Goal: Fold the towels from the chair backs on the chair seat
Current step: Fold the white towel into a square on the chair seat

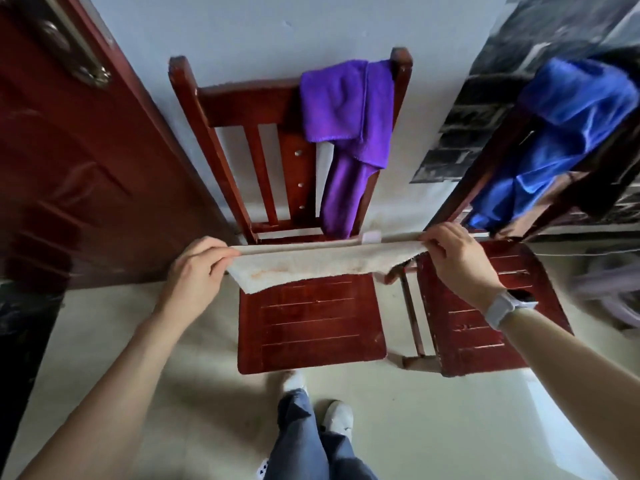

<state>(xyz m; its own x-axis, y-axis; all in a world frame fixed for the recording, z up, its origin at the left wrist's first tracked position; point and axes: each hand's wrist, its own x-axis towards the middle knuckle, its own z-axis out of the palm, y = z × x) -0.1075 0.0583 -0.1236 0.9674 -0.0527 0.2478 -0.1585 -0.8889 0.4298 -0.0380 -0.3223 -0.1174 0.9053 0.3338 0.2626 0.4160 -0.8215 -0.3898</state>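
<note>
Now a beige towel is held stretched over the chair seat

At 9 o'clock of the picture stands a dark red door (pixel 69 161) with a metal handle (pixel 74 46) at 11 o'clock. The left hand (pixel 195 271) pinches the left end of the beige towel (pixel 311 263); its fingers are curled together around the edge and the thumb presses on top. The towel is folded in a long narrow band and hangs tight between both hands, just above the back part of the left chair (pixel 311 320) seat. On the back of this chair, at 12 o'clock, a purple towel (pixel 346 109) is draped. The right hand (pixel 453 261), with a white watch (pixel 502 306) on the wrist, pinches the right end of the beige towel between thumb and curled fingers, above the right chair (pixel 485 327). At 2 o'clock a blue towel (pixel 561 133) hangs over the back of the right chair
</note>
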